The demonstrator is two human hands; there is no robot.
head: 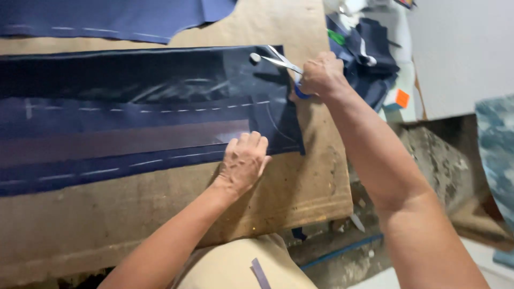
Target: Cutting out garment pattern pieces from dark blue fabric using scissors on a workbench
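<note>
Head view shows the right hand (pixel 321 75) closed on blue-handled scissors (pixel 278 61), blades open at the dark blue cloth (pixel 134 112) edge, upper middle of the frame. The left hand (pixel 243 160) lies open and flat on the cloth, low in the middle, on the brown table (pixel 300 187). Good cutting means pressing the cloth flat and snipping slowly along the white chalk line (pixel 160 111). A small orange and white box (pixel 398 99) sits at upper right.
</note>
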